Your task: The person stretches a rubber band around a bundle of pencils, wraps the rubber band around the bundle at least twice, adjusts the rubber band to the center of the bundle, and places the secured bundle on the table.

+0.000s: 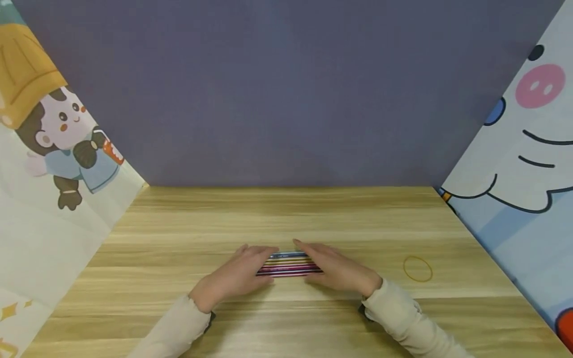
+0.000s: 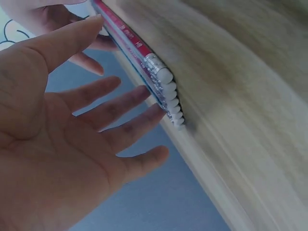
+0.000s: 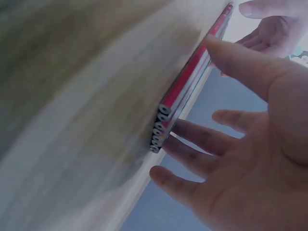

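Note:
Several pencils (image 1: 288, 263) lie side by side in a flat row on the wooden table, with red, pink, yellow and blue barrels. White erasers (image 2: 165, 74) cap their ends in the left wrist view; the unsharpened opposite ends (image 3: 163, 109) show in the right wrist view. My left hand (image 1: 239, 272) is over the row's left part, thumb on the near side and fingers towards the far side. Over the right part, my right hand (image 1: 340, 267) mirrors it. Both hands have fairly straight, spread fingers. Whether the fingertips touch the pencils is hard to tell.
A yellow rubber band (image 1: 418, 269) lies on the table (image 1: 286, 214) to the right of my right hand. A plain grey-blue panel (image 1: 286, 99) rises behind the table. Cartoon-printed panels stand at the left (image 1: 53, 223) and right (image 1: 515, 194).

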`<state>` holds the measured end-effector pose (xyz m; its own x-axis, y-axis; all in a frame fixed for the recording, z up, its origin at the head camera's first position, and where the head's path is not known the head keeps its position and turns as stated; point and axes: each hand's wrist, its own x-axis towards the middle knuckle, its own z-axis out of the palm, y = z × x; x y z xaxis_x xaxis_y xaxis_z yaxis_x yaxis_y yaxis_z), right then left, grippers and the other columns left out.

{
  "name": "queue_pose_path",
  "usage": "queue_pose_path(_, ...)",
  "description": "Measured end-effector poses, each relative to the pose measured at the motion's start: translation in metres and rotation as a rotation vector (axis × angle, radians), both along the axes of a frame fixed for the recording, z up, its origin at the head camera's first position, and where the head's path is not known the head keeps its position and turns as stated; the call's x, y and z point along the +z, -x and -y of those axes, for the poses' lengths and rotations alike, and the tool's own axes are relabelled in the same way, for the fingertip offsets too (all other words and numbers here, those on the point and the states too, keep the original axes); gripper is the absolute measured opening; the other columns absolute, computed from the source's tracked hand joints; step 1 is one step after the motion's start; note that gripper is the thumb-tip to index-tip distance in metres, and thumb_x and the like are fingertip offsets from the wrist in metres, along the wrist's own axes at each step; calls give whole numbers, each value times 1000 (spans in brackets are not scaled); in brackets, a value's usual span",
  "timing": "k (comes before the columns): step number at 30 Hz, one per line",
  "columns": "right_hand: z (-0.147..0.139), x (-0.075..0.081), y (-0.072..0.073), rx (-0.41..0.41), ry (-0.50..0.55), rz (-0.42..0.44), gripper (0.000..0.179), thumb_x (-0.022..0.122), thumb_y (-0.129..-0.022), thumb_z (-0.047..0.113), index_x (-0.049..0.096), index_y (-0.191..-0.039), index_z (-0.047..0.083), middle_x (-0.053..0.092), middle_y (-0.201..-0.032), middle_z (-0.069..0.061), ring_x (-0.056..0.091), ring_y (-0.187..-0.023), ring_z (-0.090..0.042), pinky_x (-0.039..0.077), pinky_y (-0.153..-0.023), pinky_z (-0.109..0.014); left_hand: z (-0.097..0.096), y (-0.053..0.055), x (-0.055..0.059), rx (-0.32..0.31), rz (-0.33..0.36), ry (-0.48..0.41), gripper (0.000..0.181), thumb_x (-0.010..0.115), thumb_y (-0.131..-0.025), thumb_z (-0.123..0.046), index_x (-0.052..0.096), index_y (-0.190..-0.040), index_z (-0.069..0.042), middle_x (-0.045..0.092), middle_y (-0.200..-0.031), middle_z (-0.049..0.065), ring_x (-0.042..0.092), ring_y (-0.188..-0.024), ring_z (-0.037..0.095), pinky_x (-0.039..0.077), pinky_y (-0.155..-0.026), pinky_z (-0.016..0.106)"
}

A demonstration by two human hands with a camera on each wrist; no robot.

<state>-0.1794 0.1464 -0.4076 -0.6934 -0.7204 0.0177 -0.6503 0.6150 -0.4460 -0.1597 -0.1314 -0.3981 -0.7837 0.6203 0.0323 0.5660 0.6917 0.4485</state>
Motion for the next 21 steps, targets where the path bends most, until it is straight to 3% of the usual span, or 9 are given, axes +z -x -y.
queue_pose_path(4, 1, -3, -1, -41, 7, 10, 76, 69, -96, 23, 26, -157, 11, 44, -149, -15, 44, -135, -33, 42, -109, -53, -1, 1, -3, -40, -72, -22, 57, 75, -90, -21, 53, -140, -5, 62, -132, 12, 58, -120, 27, 39, -108, 57)
queue_pose_path(12, 4, -4, 1, -58, 4, -40, 70, 73, -93, 23, 38, -151, 6, 53, -139, -12, 50, -126, -30, 44, -105, -51, -5, 2, -12, 0, -185, 47, 52, 77, -89, -22, 56, -134, -7, 63, -126, 12, 59, -116, 31, 41, -108, 55)
queue_pose_path(17, 5, -6, 2, -69, 2, -52, 66, 74, -92, 23, 44, -147, 6, 55, -136, -10, 52, -122, -27, 45, -103, -50, -9, 1, -16, 14, -201, 67, 49, 78, -88, -20, 58, -131, -9, 63, -119, 9, 59, -110, 28, 45, -105, 53)
queue_pose_path(21, 6, -7, 2, -63, 9, -42, 56, 75, -91, 22, 52, -139, 8, 57, -128, -7, 53, -114, -22, 48, -96, -46, -10, 1, -15, 13, -195, 57, 45, 78, -87, -18, 60, -128, -9, 63, -111, 5, 57, -99, 20, 51, -91, 44)
